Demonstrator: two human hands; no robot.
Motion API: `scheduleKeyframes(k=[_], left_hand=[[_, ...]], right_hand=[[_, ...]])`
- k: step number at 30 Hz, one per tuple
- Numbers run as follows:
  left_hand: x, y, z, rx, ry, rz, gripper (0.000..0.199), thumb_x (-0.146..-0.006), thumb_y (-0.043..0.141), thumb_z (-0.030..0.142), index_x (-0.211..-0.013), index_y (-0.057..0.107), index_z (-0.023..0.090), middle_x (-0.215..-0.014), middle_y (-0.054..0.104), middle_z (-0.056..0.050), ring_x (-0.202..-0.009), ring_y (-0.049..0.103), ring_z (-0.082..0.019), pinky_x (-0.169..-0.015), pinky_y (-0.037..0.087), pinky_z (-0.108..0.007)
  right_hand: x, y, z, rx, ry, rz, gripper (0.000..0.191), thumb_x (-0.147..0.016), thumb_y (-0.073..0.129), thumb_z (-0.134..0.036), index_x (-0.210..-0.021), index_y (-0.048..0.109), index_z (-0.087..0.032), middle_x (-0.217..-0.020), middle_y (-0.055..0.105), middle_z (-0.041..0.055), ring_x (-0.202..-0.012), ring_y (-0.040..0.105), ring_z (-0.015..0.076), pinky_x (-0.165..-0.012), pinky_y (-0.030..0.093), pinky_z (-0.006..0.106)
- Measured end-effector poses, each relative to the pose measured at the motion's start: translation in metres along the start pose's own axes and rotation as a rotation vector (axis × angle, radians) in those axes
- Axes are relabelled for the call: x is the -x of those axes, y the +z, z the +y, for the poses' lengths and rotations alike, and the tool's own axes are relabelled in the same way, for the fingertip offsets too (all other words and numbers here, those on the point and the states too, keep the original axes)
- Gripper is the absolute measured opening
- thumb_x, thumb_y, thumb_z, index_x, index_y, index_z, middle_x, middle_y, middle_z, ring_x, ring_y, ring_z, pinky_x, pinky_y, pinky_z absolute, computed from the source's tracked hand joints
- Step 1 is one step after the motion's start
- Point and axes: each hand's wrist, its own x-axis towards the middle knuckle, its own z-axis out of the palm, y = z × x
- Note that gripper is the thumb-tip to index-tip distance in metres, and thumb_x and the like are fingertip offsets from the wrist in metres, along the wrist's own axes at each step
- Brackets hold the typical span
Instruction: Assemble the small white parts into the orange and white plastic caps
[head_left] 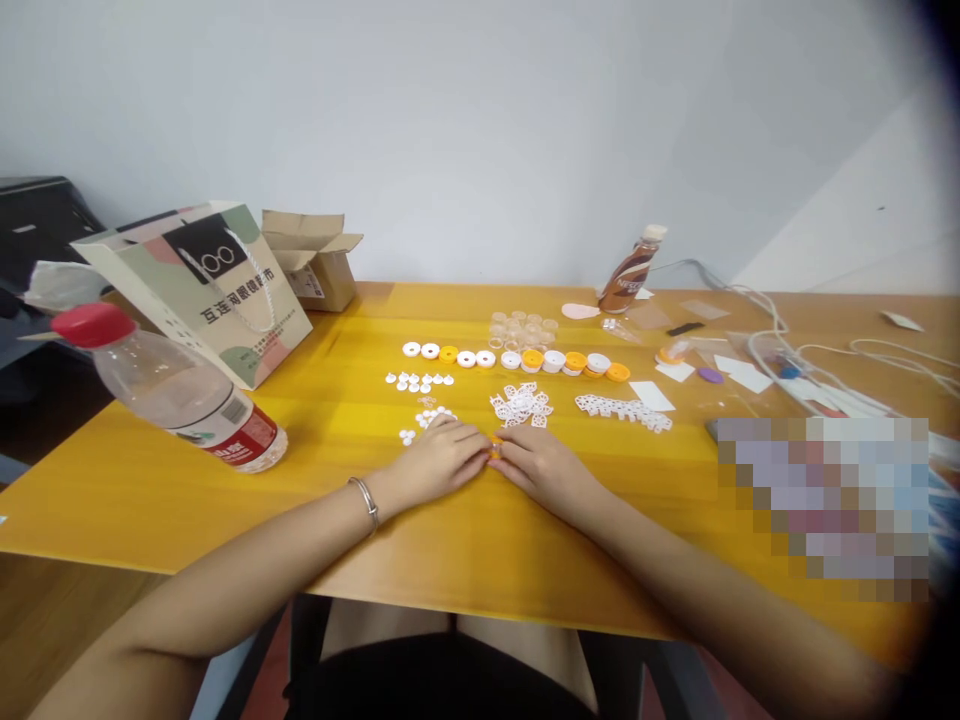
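Note:
Between the fingertips of both hands is a small orange round piece [496, 449], mostly covered by the fingers. My left hand [444, 460], below a silver bracelet, pinches it from the left. My right hand [546, 468] closes on it from the right. Small white round pieces [435, 415] lie just beyond my left hand. White lattice-like pieces [520, 404] are heaped beyond the fingertips. Farther back runs a row of white and orange rings [486, 359], with clear cups [521, 329] behind it. White pieces with stems [420, 381] sit at the left.
A large red-capped bottle [225, 410] and a paper bag [247, 300] stand left, before an open cardboard box [330, 275]. A strip of white perforated parts [624, 411] lies right. A brown drink bottle [628, 275], white cables [772, 330] and a purple disc [710, 375] are farther right.

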Motion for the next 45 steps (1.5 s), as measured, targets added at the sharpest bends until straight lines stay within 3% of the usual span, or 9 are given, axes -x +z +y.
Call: scheduleKeyframes(k=[4,10,16,22,25,28,32,36,45], left_hand=[[-0.005,0.011,0.003,0.02,-0.116,0.109,0.019,-0.087,0.038,0.026,-0.091,0.055,0.017,-0.078,0.058,-0.003,-0.075,0.053,-0.014,-0.07,0.039,-0.03],[-0.005,0.009,0.005,0.015,-0.128,0.12,0.018,-0.086,0.04,0.025,-0.081,0.055,0.017,-0.076,0.057,-0.003,-0.073,0.052,-0.014,-0.069,0.037,-0.029],[-0.004,-0.006,0.001,-0.031,-0.14,0.217,0.018,-0.086,0.039,0.024,-0.085,0.056,0.017,-0.077,0.058,-0.003,-0.074,0.051,-0.014,-0.072,0.034,-0.03],[-0.005,-0.02,-0.008,-0.081,-0.163,0.28,0.02,-0.087,0.039,0.025,-0.088,0.058,0.019,-0.078,0.06,-0.002,-0.075,0.053,-0.013,-0.075,0.034,-0.03],[-0.003,-0.037,-0.02,-0.095,-0.186,0.231,0.02,-0.086,0.041,0.028,-0.092,0.059,0.02,-0.086,0.062,-0.003,-0.082,0.055,-0.015,-0.078,0.035,-0.031],[0.005,-0.06,-0.042,0.002,-0.336,0.188,0.024,-0.084,0.043,0.033,-0.098,0.058,0.02,-0.094,0.062,-0.005,-0.088,0.055,-0.016,-0.079,0.038,-0.03],[0.017,-0.079,-0.065,0.192,-0.402,-0.067,0.019,-0.079,0.049,0.03,-0.088,0.061,0.018,-0.09,0.064,-0.003,-0.081,0.057,-0.014,-0.075,0.042,-0.026],[0.02,-0.078,-0.07,0.28,-0.355,-0.277,0.014,-0.075,0.053,0.023,-0.083,0.062,0.016,-0.081,0.065,-0.003,-0.074,0.058,-0.013,-0.071,0.043,-0.024],[0.019,-0.063,-0.07,0.338,-0.335,-0.376,0.012,-0.072,0.055,0.022,-0.079,0.06,0.014,-0.079,0.064,-0.003,-0.07,0.056,-0.012,-0.065,0.042,-0.021]], right_hand=[[0.0,0.003,-0.001,-0.043,0.007,0.019,0.013,-0.083,0.046,-0.024,-0.088,0.058,-0.021,-0.095,0.06,0.009,-0.087,0.056,0.0205,-0.077,0.047,0.038],[-0.001,0.004,-0.005,-0.14,0.086,0.049,0.008,-0.081,0.049,-0.025,-0.081,0.054,-0.02,-0.095,0.055,0.0091,-0.089,0.053,0.0204,-0.078,0.047,0.038],[-0.014,0.008,-0.009,-0.647,0.307,0.101,0.019,-0.079,0.05,-0.03,-0.095,0.046,-0.021,-0.082,0.056,0.0033,-0.075,0.056,0.0143,-0.071,0.049,0.032],[-0.038,0.016,-0.014,-1.081,0.479,0.222,0.025,-0.072,0.058,-0.034,-0.091,0.047,-0.02,-0.083,0.058,0.0017,-0.078,0.058,0.0121,-0.077,0.048,0.029],[-0.04,0.02,-0.014,-1.123,0.538,0.255,0.027,-0.069,0.061,-0.033,-0.089,0.048,-0.02,-0.079,0.059,0.0008,-0.074,0.059,0.0118,-0.076,0.048,0.03],[-0.035,0.019,-0.011,-1.067,0.603,0.272,0.027,-0.067,0.063,-0.033,-0.087,0.05,-0.02,-0.077,0.059,0.0011,-0.071,0.058,0.0117,-0.074,0.047,0.029],[-0.028,0.016,-0.006,-1.034,0.629,0.25,0.027,-0.065,0.065,-0.032,-0.086,0.053,-0.02,-0.079,0.061,0.0026,-0.071,0.058,0.0121,-0.072,0.047,0.029],[-0.028,0.016,-0.005,-1.03,0.632,0.243,0.025,-0.065,0.065,-0.029,-0.085,0.053,-0.02,-0.077,0.06,0.0013,-0.068,0.056,0.0107,-0.07,0.046,0.027],[-0.026,0.017,-0.007,-1.037,0.632,0.235,0.024,-0.063,0.066,-0.026,-0.082,0.053,-0.02,-0.074,0.058,-0.0003,-0.066,0.055,0.0096,-0.067,0.045,0.025]])
